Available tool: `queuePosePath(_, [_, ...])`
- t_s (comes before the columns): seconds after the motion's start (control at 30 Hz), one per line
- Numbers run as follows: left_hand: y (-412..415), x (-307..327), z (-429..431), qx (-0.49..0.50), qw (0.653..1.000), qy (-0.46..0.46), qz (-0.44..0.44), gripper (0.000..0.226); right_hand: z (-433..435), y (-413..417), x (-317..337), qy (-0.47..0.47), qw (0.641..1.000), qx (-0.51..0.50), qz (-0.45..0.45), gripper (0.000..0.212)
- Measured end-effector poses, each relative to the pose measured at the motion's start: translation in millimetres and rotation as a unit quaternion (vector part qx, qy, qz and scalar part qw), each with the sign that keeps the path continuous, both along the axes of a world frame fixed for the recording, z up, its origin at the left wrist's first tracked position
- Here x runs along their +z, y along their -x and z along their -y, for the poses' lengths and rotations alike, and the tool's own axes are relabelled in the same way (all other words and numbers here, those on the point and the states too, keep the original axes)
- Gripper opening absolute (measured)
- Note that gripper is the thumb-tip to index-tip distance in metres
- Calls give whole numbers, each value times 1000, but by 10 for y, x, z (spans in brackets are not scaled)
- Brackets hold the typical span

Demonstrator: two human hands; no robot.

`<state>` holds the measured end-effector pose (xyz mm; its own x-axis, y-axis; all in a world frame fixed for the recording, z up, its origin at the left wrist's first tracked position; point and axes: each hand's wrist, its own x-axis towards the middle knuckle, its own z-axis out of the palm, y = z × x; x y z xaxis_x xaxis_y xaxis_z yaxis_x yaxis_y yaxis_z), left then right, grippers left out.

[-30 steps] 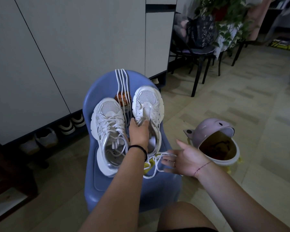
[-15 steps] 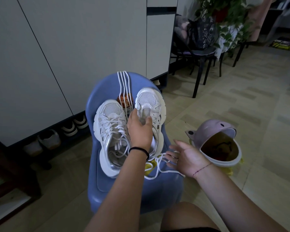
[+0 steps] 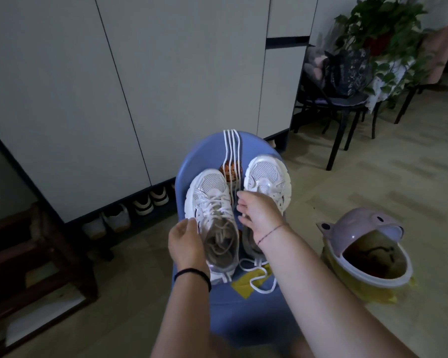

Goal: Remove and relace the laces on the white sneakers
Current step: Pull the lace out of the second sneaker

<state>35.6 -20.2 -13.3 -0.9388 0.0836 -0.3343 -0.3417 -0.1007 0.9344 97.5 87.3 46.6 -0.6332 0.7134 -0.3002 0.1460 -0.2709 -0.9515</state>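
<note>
Two sneakers [image 3: 212,218] sit toes at twelve o'clock on a blue chair [image 3: 243,306]. Left hand [image 3: 188,245] curls round one; right hand [image 3: 259,214], fingers spread, rests on the other. Next likely: unlacing.

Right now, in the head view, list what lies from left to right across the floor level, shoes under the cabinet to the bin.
Shoes under the cabinet → left hand → left sneaker → right hand → pink-lidded bin.
</note>
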Motion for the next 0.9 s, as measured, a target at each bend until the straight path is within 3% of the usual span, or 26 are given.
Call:
queuePosePath(0.1, [166, -106, 56, -124, 992, 26, 23, 31, 96, -12, -225, -35, 999, -1, 38, 15])
queuePosePath(0.13, [201, -117, 64, -148, 988, 38, 28, 37, 119, -26, -308, -43, 998, -1, 39, 25])
queuePosePath(0.2, [287, -231, 59, -202, 979, 29, 23, 81, 152, -39, -355, -46, 998, 10, 35, 56])
queuePosePath(0.33, [337, -479, 61, -272, 962, 14, 11, 134, 101, -59, -336, -51, 998, 9, 36, 38])
queuePosePath(0.5, [395, -618, 100, -323, 946, -17, -34, 133, -39, -94, -348, 32, 999, 14, 13, 16])
queuePosePath(0.6, [427, -663, 101, -322, 946, -4, -44, 121, -57, -58, -360, 48, 999, 7, 1, 16])
queuePosePath(0.77, [490, -690, 237, -287, 958, 0, -20, 118, -14, -60, -350, 61, 998, 21, -8, 13])
queuePosePath(0.9, [373, -507, 493, -286, 957, -5, -44, 90, 73, -100, -289, 61, 997, 39, -33, 11])
